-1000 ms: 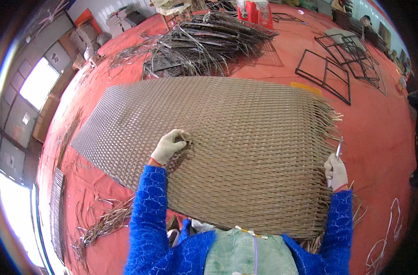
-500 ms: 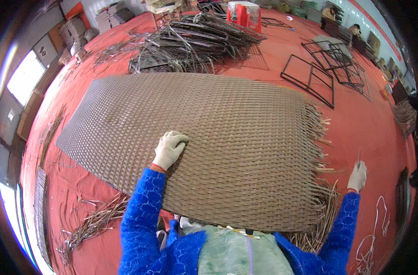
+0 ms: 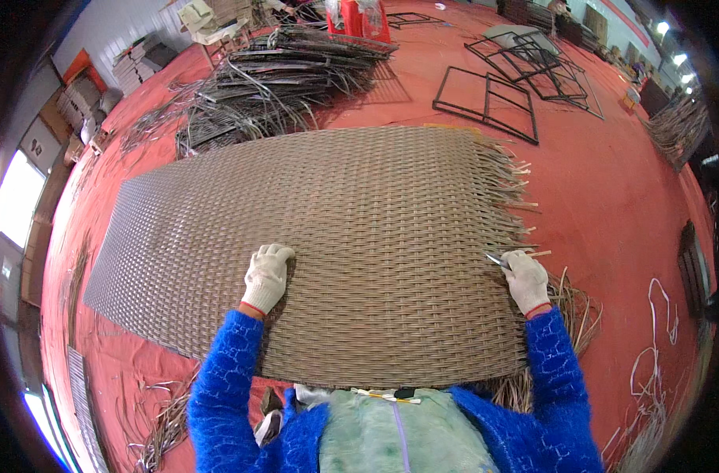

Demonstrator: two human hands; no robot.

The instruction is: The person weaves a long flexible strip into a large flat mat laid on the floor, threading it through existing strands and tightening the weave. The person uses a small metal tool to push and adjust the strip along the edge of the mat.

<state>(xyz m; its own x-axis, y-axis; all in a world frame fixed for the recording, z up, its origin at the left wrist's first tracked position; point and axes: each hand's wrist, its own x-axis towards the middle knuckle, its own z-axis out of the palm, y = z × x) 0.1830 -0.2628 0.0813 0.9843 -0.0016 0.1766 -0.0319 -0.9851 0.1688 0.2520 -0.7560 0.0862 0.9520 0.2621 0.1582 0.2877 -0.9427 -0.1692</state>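
A large brown woven wicker panel (image 3: pixel 359 236) lies spread out in front of me, with loose strand ends sticking out along its right edge. My left hand (image 3: pixel 266 277), in a white knit glove, rests on the middle of the panel. Its fingers are slightly bent, with nothing visible in them. At the panel's right edge my right hand (image 3: pixel 526 281), gloved too, is closed round a small pointed metal tool (image 3: pixel 496 260). The tool's silver tip points left over the weave, close to the fringe; its handle is hidden in the glove.
Dark woven pieces lie in a big heap (image 3: pixel 257 87) beyond the panel. Black metal frames (image 3: pixel 489 102) lie on the red floor (image 3: pixel 611 197) at the far right, and a red stool (image 3: pixel 359 20) stands behind. Loose strips (image 3: pixel 166 426) and white cord (image 3: pixel 651 370) lie nearby.
My right hand has swung in from the right, bringing the metal tool over the panel's fringed edge. My left hand stays on the panel. The whole view has shifted to the right.
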